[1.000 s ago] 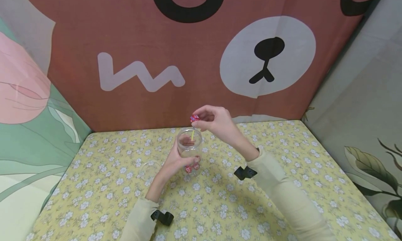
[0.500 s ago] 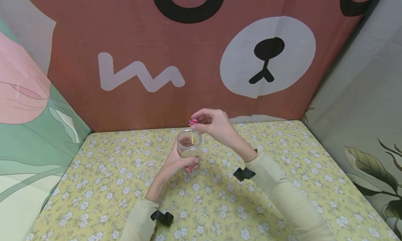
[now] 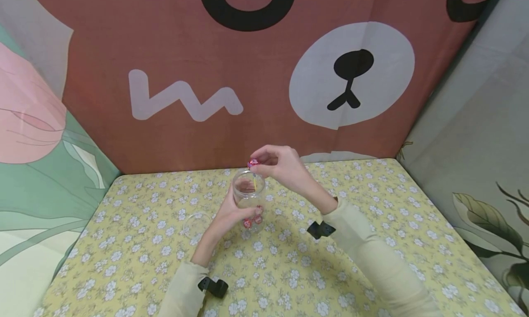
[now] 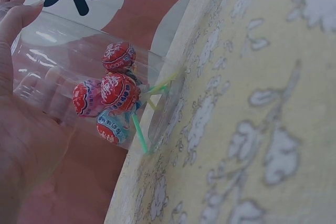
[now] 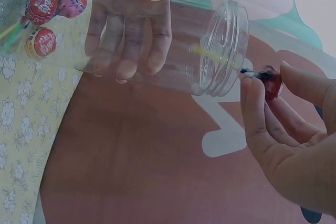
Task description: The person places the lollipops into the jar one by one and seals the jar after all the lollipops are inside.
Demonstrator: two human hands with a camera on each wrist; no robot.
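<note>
A clear plastic jar (image 3: 249, 198) stands upright on the table, its mouth uncovered. My left hand (image 3: 231, 212) grips it from the left, thumb across the front and fingers behind. Several wrapped lollipops (image 4: 118, 92), in red, pink and blue wrappers, lie low in the jar with sticks toward the base. Over the mouth, my right hand (image 3: 285, 170) pinches another lollipop (image 5: 271, 82) by its red head between thumb and fingers. Its yellow stick (image 5: 207, 52) points down inside the jar neck (image 5: 239, 48), and the head is just above the rim.
A clear round lid (image 3: 197, 225) lies on the table left of the jar, near the left wrist. The flowered yellow cloth (image 3: 136, 243) covers the table. A brown curtain with a bear face (image 3: 264, 101) hangs right behind the table's far edge.
My right hand has moved down and slightly left, bringing the lollipop's head closer to the rim and its stick deeper into the jar. The left hand and jar have stayed in place.
</note>
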